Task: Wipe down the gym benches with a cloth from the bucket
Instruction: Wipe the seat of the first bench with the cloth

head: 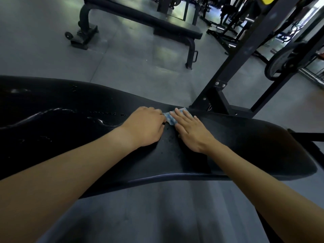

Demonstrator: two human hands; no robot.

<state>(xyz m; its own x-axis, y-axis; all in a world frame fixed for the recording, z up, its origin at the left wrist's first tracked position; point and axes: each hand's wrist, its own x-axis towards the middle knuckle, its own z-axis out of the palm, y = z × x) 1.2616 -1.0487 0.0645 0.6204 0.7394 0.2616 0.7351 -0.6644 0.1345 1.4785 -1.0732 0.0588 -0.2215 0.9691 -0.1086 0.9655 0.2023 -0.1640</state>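
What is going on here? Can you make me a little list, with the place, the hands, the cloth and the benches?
place: a gym with a grey floor
near bench: black pad, right in front of the person
wet streaks: on the pad's left part
cloth: small, blue and white, lying on the near bench
left hand: fingers curled at the cloth's left edge, seems to grip it
right hand: flat, straight fingers pressing on the cloth
far bench: black, farther back
rack: black metal, on the right
bucket: not in view

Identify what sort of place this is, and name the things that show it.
Most likely a gym's weights area: a padded black bench in front, a second bench beyond, a steel rack upright, a weight plate at right.
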